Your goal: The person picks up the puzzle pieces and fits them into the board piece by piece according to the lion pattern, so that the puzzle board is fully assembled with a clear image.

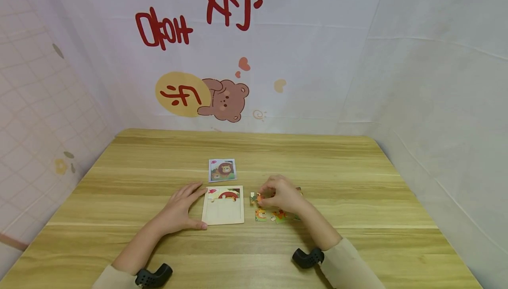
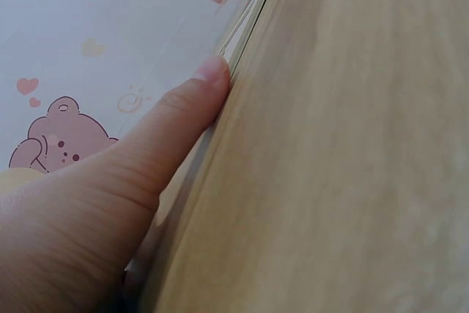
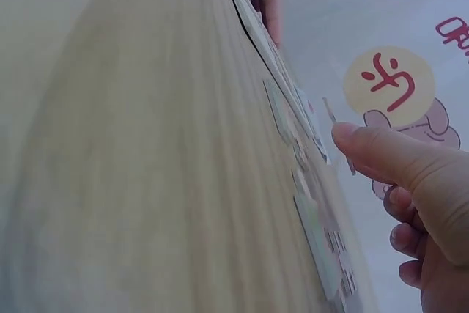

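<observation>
A pale wooden puzzle tray (image 1: pixel 223 213) lies on the table, with picture pieces fitted along its top and bare wood below. My left hand (image 1: pixel 180 208) rests at the tray's left side, fingers spread; its thumb (image 2: pixel 212 71) touches the tray's lower left corner. To the right of the tray, my right hand (image 1: pixel 283 194) pinches a thin jigsaw piece (image 3: pixel 349 157), held up off the table in the right wrist view. Several loose jigsaw pieces (image 1: pixel 260 215) lie under and beside that hand, some partly hidden by it.
A lion picture card (image 1: pixel 222 170) lies just beyond the tray. The wood-grain table (image 1: pixel 158 156) ends at a white printed cloth (image 1: pixel 301 59) at the back and sides. A black wrist camera (image 1: pixel 154 275) sits on each forearm.
</observation>
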{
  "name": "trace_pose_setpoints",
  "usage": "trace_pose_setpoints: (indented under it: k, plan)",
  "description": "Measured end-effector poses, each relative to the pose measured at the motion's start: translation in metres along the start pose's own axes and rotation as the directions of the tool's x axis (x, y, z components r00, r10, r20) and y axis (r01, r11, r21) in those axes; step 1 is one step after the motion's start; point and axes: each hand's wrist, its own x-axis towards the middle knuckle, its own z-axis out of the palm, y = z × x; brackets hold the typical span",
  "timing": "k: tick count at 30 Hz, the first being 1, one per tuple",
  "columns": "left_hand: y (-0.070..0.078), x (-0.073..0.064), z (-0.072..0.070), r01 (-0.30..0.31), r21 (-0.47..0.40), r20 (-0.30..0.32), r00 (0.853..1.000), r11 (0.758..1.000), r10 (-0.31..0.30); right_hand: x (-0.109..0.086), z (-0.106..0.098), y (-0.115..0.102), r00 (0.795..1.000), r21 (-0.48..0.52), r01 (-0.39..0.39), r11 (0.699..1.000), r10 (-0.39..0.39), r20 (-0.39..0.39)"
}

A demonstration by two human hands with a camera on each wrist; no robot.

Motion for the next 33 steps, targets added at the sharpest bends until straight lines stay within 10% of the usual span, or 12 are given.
trace_pose_setpoints:
  k: [33]
  plan:
    - [0.0, -0.001, -0.001, -0.008, 0.008, -0.018, 1.0, 1.0, 0.009, 0.044, 0.05, -0.067, 0.995, -0.071, 0.097, 0.993, -0.096, 0.02]
